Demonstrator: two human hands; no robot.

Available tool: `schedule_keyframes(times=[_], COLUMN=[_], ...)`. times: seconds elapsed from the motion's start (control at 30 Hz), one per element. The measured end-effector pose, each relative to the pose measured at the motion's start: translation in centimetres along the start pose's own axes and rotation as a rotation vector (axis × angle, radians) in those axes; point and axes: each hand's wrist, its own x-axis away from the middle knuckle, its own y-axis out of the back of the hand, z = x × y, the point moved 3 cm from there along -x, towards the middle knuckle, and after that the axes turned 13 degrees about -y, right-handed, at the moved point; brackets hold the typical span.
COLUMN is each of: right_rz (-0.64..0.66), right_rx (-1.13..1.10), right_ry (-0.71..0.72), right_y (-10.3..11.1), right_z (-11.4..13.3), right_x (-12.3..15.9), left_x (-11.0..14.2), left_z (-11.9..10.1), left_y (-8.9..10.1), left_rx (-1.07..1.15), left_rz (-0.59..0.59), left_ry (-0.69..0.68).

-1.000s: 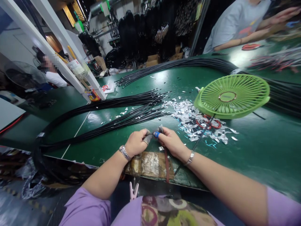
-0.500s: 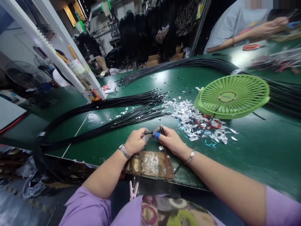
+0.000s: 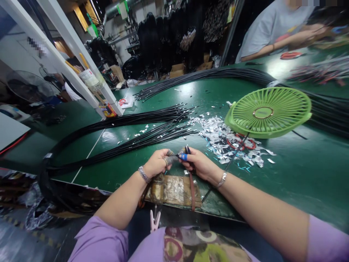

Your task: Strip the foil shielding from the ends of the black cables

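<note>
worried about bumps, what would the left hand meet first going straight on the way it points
Probably the right hand with its blue finger wrap, though depth there is unclear.

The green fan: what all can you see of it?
The green fan looks plastic: a round grille of thin ribs radiating from a central, shiny-ringed badge, with solid casing below. It is tilted, facing mostly upward, right of the white scraps and overlapping some in view. Its support is hidden, so what it touches is unclear, as is whether it runs.
</note>
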Motion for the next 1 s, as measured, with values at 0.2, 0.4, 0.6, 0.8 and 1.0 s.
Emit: schedule_keyframes(times=[0.2,0.4,0.6,0.8,1.0], right_rz=[-0.01,0.154,0.05,-0.037,0.283], right_rx=[0.07,0.04,0.247,0.444,0.321], right_ry=[0.052,-0.016,0.018,0.034,-0.169], right_y=[0.0,0.1,0.6,0.7,0.6], right_z=[0.2,0.3,0.5,0.7,0.0], right_x=[0.2,0.2,0.1,-0.3,0.2], left_x=[0.2,0.3,0.3,0.8,1.0], left_z=[-0.3,0.2,0.0,-0.4,-0.4], left_y=[0.2,0.3,1.1,0.7,0.4], left_rx=[0.023,0.045,-0.486,-0.866,-0.658], left_rz=[0.0,0.123,-0.003,0.097,0.269], left_ry=[0.017,0.005,-0.276,-0.336,-0.479])
